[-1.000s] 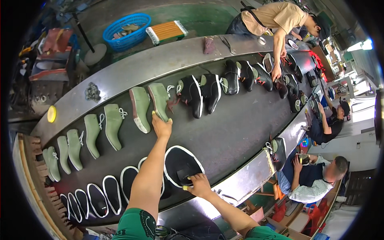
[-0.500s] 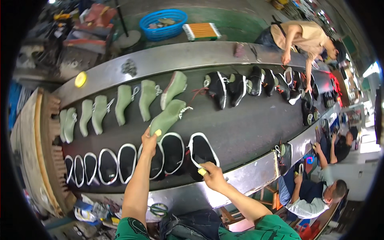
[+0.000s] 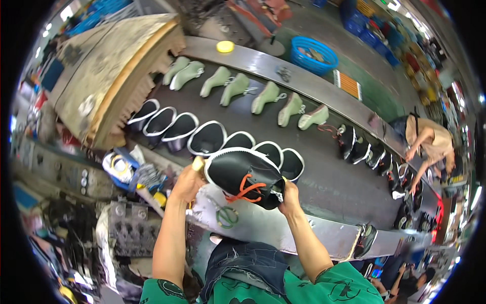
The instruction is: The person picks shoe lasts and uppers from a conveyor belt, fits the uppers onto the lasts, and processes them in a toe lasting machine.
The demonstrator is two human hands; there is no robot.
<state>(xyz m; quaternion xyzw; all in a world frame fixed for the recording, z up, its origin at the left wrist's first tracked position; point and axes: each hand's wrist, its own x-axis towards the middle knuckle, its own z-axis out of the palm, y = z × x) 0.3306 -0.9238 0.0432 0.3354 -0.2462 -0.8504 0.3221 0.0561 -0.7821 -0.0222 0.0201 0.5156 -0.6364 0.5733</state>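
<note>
A black shoe upper (image 3: 240, 175) with a white edge and orange laces is held up in front of me, over the near side of the conveyor belt. My left hand (image 3: 188, 183) grips its broad rounded end, a yellow cover showing on a fingertip. At the narrower laced end, my right hand (image 3: 290, 198) is closed on the edge. Just beyond it, more black uppers with white edges, such as one upper (image 3: 207, 138), stand in a row. Along the far side lies a row of pale green shoe lasts, one last (image 3: 235, 90) among them. The inside of the held upper is hidden.
A wooden-edged machine housing (image 3: 126, 76) closes the belt's left end. Green-handled scissors (image 3: 227, 217) lie on the near metal ledge. Farther right, black shoes (image 3: 360, 151) line the far side, where a co-worker (image 3: 430, 137) reaches in. A blue basket (image 3: 314, 53) stands beyond the belt.
The black upper has been lifted off the near row and is now between both hands. The green last is no longer visible in my left hand. My view has turned toward the left.
</note>
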